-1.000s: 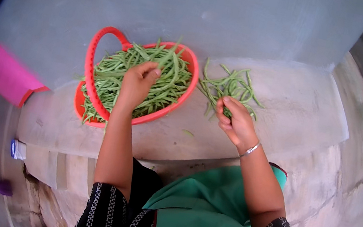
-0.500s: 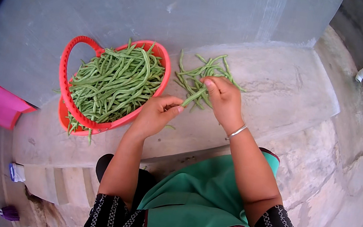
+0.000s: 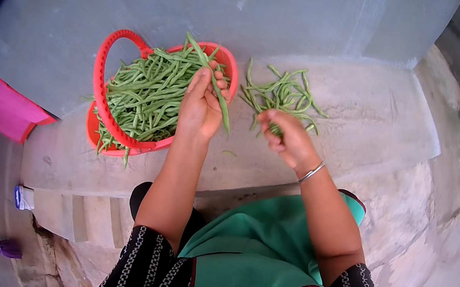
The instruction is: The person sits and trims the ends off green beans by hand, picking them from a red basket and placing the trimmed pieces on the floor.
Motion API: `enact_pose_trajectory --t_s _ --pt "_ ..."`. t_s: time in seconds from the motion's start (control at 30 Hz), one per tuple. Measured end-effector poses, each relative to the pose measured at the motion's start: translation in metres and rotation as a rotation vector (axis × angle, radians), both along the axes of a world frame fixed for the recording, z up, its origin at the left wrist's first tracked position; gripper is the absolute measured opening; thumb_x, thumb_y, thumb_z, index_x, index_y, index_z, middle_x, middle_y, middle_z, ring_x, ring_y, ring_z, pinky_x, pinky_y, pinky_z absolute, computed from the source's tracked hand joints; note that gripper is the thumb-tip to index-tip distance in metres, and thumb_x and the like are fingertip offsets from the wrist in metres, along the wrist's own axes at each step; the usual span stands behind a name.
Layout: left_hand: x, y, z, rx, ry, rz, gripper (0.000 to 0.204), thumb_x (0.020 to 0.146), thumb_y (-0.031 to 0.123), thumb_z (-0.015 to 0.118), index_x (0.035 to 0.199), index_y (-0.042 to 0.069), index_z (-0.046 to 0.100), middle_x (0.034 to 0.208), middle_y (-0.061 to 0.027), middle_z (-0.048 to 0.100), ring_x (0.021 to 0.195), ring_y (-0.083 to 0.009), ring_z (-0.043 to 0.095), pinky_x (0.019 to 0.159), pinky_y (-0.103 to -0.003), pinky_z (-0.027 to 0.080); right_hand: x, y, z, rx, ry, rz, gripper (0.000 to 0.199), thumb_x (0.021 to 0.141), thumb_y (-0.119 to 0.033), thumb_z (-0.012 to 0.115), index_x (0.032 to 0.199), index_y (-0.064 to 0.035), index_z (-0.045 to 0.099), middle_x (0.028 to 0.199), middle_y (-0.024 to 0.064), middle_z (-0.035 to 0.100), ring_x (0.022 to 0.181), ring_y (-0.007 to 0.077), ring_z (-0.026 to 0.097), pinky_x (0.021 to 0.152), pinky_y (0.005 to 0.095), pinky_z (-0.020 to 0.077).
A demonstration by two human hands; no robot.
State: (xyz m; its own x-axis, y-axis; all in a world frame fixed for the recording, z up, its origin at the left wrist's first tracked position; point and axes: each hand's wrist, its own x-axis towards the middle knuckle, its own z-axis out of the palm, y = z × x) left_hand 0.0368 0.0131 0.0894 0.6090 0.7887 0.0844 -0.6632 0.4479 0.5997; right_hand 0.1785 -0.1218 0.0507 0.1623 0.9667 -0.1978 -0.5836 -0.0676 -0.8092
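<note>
My left hand is raised palm up over the right rim of the red basket. Its fingers curl round a long green bean that lies slantwise across the palm. Many more green beans heap up inside the basket, some hanging over its front edge. My right hand, slightly blurred and wearing a silver bangle, is curled closed, with the ends of green beans showing between thumb and fingers. Just beyond it, a loose pile of green beans lies on the concrete ledge.
The basket's arched handle stands up on the left. A grey wall rises behind the concrete ledge. A small bean piece lies on the ledge. Farther left are a pink panel and a purple mop head.
My left hand has moved up and away from the right hand, turning palm up with a bean in it. The right hand has come slightly down and right. The whole view has shifted a little.
</note>
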Motion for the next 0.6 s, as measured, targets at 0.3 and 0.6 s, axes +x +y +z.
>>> enact_pose_trajectory --t_s 0.3,0.6 --pt "0.026 -0.01 -0.016 -0.073 0.006 0.182 0.015 0.094 0.016 0.047 0.105 0.008 0.053 0.085 -0.0014 0.055 0.073 -0.0109 0.05 0.064 -0.025 0.042 -0.04 0.008 -0.016 0.116 -0.614 -0.054 0.025 0.091 -0.024 0.051 0.077 -0.005 0.061 0.063 -0.0032 0.047 0.057 0.0061 0.044 0.051 0.0222 0.0363" --pt "0.061 0.002 -0.023 0.309 0.583 -0.062 0.03 0.089 0.01 0.053 0.116 -0.003 0.052 0.095 -0.0076 0.06 0.083 -0.0126 0.056 0.069 -0.025 0.045 -0.013 0.003 -0.039 0.24 -0.945 0.136 0.018 0.085 -0.016 0.049 0.078 -0.0035 0.06 0.073 0.0102 0.059 0.063 0.0209 0.055 0.06 0.0343 0.0439"
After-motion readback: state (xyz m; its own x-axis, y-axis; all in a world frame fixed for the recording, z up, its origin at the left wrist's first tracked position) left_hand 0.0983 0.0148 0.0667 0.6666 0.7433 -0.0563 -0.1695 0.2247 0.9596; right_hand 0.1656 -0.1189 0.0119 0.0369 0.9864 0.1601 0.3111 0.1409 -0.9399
